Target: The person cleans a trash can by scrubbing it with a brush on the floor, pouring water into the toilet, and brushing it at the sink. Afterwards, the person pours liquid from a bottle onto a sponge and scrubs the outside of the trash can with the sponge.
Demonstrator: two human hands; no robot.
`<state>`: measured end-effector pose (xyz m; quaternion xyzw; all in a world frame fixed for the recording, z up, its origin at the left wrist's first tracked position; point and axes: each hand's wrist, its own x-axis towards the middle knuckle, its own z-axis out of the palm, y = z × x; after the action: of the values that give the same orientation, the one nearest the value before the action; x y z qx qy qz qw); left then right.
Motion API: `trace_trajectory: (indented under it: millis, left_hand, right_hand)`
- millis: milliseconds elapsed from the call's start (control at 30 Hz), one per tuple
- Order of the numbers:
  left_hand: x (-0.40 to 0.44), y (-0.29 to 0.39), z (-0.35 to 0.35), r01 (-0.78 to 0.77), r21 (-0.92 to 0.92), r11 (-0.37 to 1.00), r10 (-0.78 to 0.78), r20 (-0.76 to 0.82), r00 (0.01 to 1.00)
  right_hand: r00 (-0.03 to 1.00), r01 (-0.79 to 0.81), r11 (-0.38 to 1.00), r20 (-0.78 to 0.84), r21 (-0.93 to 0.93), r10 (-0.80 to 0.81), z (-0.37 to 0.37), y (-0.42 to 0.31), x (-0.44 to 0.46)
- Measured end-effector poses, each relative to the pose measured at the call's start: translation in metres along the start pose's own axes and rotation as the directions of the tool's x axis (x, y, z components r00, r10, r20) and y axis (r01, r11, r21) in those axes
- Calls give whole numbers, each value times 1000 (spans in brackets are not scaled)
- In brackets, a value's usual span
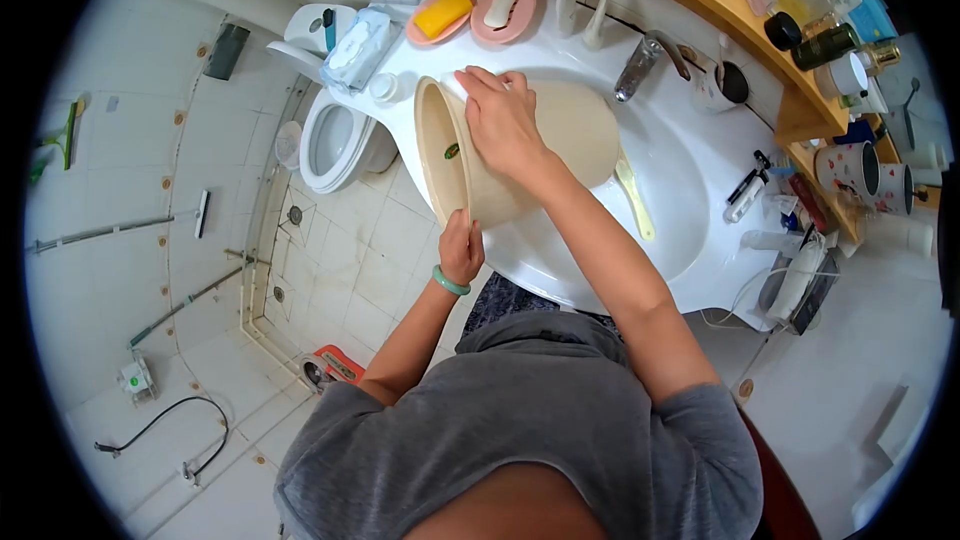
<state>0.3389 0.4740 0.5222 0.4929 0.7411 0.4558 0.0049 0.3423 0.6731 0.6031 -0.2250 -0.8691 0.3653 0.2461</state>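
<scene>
2 bare hands are held out ahead of the torso (500, 420). The right hand (503, 125) is set farther out, its back turned up, its fingers stretched forward and slightly parted; its palm is hidden. Nearer the torso than the right fingers, the left hand (461, 252) is held with its fingers curled in. The left wrist (452, 281) is placed just behind those fingers. Behind the right fingers, the right arm (610, 255) is slanted inward; the left arm (408, 340) is reached forward, its elbow bent.
</scene>
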Motion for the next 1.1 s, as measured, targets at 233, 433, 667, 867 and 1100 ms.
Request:
trace_trajectory:
  millis: [233, 433, 667, 867, 1100]
  left_hand:
    - [21, 17, 4, -73, -31, 997, 70, -74, 995]
    - [46, 46, -7, 104, -40, 994, -108, -96, 989]
    - [56, 56, 1, 109, -60, 992, -115, -127, 985]
    - [59, 58, 1, 87, -54, 995, -94, -165, 982]
    - [54, 63, 2, 201, -77, 976, -209, -108, 972]
  right_hand:
    - [988, 47, 990, -141, -134, -66, 1, -29, -120]
    - [947, 0, 982, -316, -186, -60, -4, 51, -95]
    - [946, -128, 974, -318, -187, 64, 2, 13, -94]
    - [953, -198, 959, -270, -203, 139, -20, 78, -114]
    - [940, 78, 984, -315, -162, -127, -11, 5, -112]
